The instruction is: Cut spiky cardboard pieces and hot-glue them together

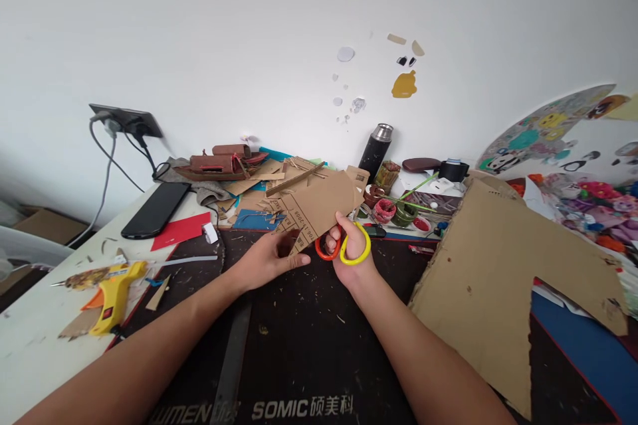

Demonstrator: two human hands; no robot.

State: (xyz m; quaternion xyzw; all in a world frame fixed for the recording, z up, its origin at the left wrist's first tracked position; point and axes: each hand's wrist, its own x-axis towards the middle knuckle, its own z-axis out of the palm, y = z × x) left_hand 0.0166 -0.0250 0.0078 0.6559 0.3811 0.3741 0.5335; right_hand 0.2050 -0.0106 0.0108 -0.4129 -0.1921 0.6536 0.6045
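My left hand (273, 257) pinches the near left corner of a brown cardboard piece (323, 202) with printed lettering, held up above the dark mat. Beside it, my right hand (353, 254) is closed on a pair of scissors (367, 247) with one yellow and one red handle loop. The thumb goes through the yellow loop, and fingers curl at the red one. The cardboard hides the scissors' blades, so I cannot tell whether they are around its edge. Small scraps lie on the mat under both hands.
A yellow glue gun (112, 299) and a black phone (155, 210) lie at left. Cardboard scraps and a brown model boat (212, 167) fill the back. Paint jars (383, 210) stand near a black thermos (376, 151). A large cardboard sheet (478, 279) covers the right side.
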